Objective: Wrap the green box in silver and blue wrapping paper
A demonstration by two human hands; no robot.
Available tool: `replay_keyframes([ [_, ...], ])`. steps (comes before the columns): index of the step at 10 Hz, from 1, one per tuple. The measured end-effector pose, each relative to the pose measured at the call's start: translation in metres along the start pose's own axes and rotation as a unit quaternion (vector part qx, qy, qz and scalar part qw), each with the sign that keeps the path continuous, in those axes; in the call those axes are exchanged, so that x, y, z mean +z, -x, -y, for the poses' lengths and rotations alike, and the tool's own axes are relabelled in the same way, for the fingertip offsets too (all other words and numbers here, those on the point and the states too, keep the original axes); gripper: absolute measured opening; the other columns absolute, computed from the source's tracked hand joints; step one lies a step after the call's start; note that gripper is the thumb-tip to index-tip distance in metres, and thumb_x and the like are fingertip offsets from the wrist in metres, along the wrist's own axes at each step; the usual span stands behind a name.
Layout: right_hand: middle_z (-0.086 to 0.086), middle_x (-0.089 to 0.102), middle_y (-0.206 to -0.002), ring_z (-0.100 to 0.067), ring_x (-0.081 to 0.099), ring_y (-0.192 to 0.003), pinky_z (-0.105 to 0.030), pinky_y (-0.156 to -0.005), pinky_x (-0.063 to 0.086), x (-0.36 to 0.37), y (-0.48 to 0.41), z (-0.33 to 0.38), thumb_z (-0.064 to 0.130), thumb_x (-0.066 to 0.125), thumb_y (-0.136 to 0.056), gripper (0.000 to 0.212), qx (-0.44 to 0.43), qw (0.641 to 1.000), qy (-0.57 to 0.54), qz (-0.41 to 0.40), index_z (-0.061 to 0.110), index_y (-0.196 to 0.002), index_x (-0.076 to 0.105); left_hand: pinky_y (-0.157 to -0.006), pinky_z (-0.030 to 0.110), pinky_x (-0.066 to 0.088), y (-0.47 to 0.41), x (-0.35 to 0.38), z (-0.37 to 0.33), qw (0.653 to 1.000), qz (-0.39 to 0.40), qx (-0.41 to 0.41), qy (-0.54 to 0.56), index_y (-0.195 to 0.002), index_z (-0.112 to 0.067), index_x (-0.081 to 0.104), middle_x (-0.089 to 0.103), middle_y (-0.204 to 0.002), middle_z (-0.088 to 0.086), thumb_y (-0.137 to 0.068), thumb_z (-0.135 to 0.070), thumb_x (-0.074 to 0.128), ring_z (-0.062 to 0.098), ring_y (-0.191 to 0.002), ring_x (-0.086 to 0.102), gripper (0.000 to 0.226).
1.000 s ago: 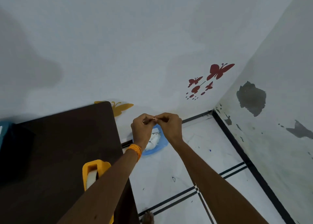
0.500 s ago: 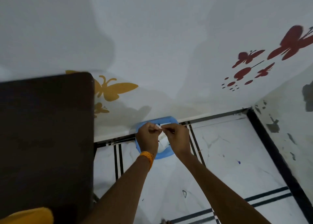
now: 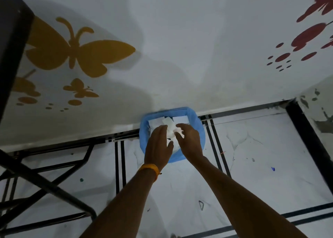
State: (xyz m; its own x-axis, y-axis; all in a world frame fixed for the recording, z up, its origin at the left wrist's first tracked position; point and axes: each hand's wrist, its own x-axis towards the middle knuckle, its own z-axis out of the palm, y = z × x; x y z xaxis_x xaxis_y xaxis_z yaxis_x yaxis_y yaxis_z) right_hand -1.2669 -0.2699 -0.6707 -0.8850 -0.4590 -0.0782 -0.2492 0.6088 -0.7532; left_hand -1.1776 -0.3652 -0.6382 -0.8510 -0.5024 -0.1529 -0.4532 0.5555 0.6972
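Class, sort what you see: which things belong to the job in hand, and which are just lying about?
In use: left hand, right hand, white paper scraps, blue bin beneath them.
Lying about: dark table, yellow butterfly stickers, red butterfly stickers.

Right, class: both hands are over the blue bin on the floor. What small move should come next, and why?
Probably let the small white scrap drop. The left hand and right hand hang directly above the blue bin, which holds white paper pieces; the scrap sits between the hands, though a grip can't be confirmed.
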Motion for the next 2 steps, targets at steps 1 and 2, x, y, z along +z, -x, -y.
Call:
replay_keyframes([
  [1, -0.012, 0.061, -0.135, -0.028, 0.055, -0.127, -0.039, -0.104, 0.046, -0.0021, 0.0045, 0.0020, 0.024, 0.064, -0.096, 0.042, -0.023, 0.996, 0.074, 0.032, 0.008, -0.135, 0.059, -0.113, 0.043, 0.039, 0.0016, -0.0005, 0.0053, 0.995, 0.002, 0.032, -0.097, -0.145, -0.003, 0.042, 0.045, -0.149, 0.016, -0.092, -0.021, 0.067, 0.030, -0.140, 0.040, 0.061],
  [2, -0.015, 0.051, -0.147, -0.032, 0.044, -0.138, -0.047, -0.110, 0.042, -0.0085, 0.0104, 0.0074, 0.038, 0.063, -0.096, 0.058, -0.062, 0.989, 0.136, 0.021, 0.009, -0.144, 0.050, -0.111, 0.050, 0.040, 0.0003, -0.0039, 0.0024, 0.979, -0.041, 0.078, -0.183, -0.139, 0.000, 0.050, 0.047, -0.146, 0.022, -0.087, -0.023, 0.073, 0.038, -0.138, 0.042, 0.061],
])
